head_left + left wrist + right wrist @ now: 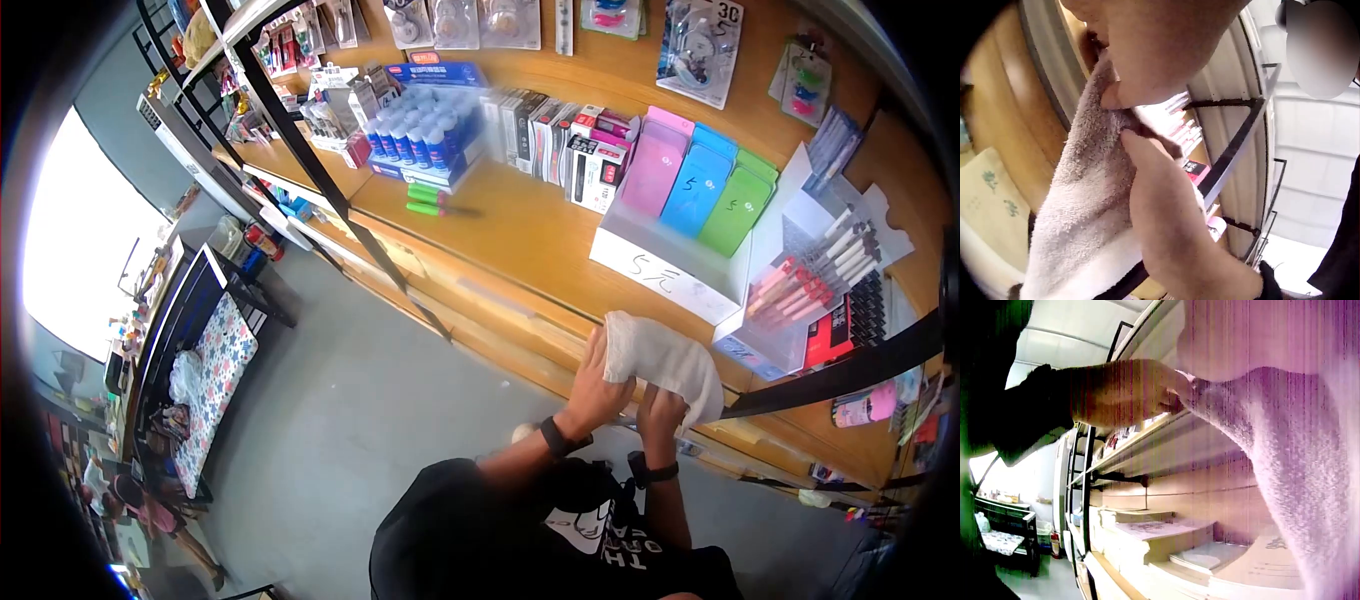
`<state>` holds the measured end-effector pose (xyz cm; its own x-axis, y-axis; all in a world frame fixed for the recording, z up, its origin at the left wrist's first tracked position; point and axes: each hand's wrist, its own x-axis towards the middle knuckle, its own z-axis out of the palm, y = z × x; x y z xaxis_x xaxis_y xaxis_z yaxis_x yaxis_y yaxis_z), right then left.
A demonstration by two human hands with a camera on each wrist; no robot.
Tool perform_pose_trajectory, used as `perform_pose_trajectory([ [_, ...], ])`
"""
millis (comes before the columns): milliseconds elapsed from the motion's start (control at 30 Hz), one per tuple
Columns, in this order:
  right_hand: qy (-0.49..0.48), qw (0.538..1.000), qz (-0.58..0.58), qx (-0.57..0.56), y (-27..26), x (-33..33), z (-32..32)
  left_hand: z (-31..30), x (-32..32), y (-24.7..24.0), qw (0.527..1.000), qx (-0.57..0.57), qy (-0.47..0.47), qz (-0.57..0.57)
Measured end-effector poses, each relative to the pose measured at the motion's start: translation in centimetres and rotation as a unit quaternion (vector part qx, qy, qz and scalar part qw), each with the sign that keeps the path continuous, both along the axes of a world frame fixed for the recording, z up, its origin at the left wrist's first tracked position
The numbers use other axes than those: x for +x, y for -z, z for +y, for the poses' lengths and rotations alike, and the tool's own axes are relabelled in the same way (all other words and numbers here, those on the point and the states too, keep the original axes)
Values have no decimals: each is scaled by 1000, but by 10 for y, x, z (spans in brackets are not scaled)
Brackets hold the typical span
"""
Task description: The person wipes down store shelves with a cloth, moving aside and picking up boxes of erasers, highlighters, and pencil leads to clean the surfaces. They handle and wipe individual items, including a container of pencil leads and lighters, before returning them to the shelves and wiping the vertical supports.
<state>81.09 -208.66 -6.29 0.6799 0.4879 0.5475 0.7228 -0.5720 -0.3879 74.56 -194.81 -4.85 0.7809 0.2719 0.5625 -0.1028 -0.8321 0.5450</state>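
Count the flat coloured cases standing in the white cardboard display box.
3: a pink flat case at the left, a blue one in the middle, a green one at the right. More may stand hidden behind each.

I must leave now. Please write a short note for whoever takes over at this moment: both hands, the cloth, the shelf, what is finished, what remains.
Left hand: grip curled round the upper left edge of the white terry cloth.
Right hand: grip pinches the cloth's lower edge.
Cloth: bunched at the front edge of the wooden shelf, just before the white cardboard display box.
Done: cloth is in both hands.
Left: it lies nowhere on the shelf board yet; whether it touches the front edge, I cannot tell.
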Motion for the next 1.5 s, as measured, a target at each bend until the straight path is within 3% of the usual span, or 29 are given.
perform_pose_trajectory([
  [167, -19, 998, -38, -56, 4, -17, 63, 59, -27, -3, 998, -2, -63, -10],
  [267, -92, 995, 3, -45, -4, -29, 116, 109, -45, -12, 997, -32, -71, -23],
  [367, -134, 990, -19, -33, -27, -47, 168, 145, -56, -12, 983, -65, -150, -82],
  [467, -162, 972, 109, -130, -1, -49, 195, 176, -75, -12, 984, 21, -165, -57],
  [500, -156, 954, 104, -233, -2, -49, 194, 178, -81, -10, 987, -12, -149, -59],
  [600, -156, 985, 3, -80, 1, -41, 179, 169, -82, 18, 985, -135, -77, -74],
  [633, -148, 988, 17, -42, 0, -40, 172, 161, -75, 36, 976, -189, -39, -99],
  [700, -131, 990, 43, 30, -2, -36, 149, 145, -58, 42, 995, -59, 40, -74],
  [800, -73, 991, -3, -115, 50, -21, 84, 100, -31, 76, 987, -42, 155, 9],
  [900, -14, 967, 129, -218, 75, -4, 8, 51, -9, 49, 980, -37, 194, 33],
  [1033, 3, 988, 71, -134, 67, 5, -9, 23, 5, 41, 982, 2, 188, -6],
  [1133, -39, 995, 48, -78, 44, -9, 25, 34, 0, 60, 992, -54, 111, 35],
  [1233, -91, 991, -25, -98, 15, -24, 74, 73, -10, 60, 1000, 16, -25, -3],
  [1367, -181, 956, 207, -106, 24, -32, 131, 126, -28, 48, 984, 83, -157, -8],
  [1400, -188, 946, 241, -104, 15, -35, 140, 133, -32, 43, 984, 85, -154, 4],
  [1433, -196, 971, 129, -35, 25, -36, 145, 140, -35, 41, 984, 89, -151, 15],
  [1500, -191, 972, 134, -34, 35, -32, 139, 143, -40, 41, 984, 90, -151, 34],
])
